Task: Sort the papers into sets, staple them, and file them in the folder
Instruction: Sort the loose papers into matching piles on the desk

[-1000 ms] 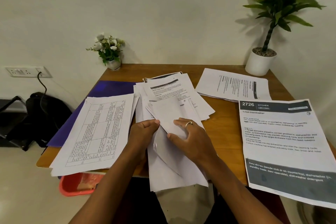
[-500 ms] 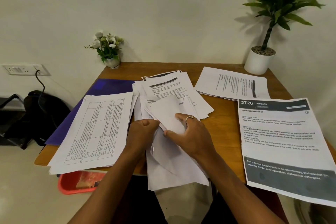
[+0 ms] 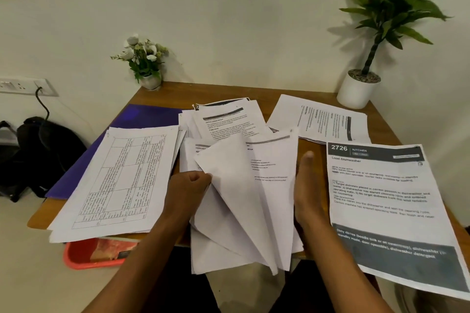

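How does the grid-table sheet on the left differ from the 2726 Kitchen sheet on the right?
The grid-table sheet carries a ruled table printed sideways; the 2726 Kitchen sheet has upright text between dark header and footer bands. The grid-table sheet lies partly over the purple folder; the 2726 Kitchen sheet lies on the wooden table. Both are white and overhang the table's near edge.
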The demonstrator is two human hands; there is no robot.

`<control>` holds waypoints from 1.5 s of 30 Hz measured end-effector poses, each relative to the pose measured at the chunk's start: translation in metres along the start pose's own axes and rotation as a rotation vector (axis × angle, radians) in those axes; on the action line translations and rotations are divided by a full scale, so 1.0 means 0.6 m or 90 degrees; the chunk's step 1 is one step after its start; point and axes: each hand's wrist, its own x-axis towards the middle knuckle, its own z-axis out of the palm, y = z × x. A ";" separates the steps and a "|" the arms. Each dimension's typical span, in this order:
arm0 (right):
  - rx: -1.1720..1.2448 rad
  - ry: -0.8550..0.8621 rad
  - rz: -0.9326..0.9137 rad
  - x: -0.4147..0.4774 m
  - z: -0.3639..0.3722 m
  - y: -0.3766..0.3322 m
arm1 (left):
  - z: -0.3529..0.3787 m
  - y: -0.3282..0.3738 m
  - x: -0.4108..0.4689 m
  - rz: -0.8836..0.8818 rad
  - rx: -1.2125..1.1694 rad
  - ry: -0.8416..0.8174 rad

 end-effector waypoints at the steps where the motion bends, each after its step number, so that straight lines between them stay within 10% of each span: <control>1: 0.070 -0.006 0.026 0.006 -0.005 0.002 | 0.001 -0.001 0.001 -0.001 0.003 0.002; 23: 0.115 0.005 0.134 0.010 -0.010 -0.006 | 0.004 0.003 -0.006 -0.013 -0.008 0.006; 34: -0.178 -0.318 -0.031 -0.015 0.023 -0.012 | 0.001 0.016 -0.012 0.031 -0.050 -0.041; 45: -0.381 -0.221 0.012 0.031 -0.006 0.004 | 0.012 0.008 -0.005 -0.009 -0.203 -0.063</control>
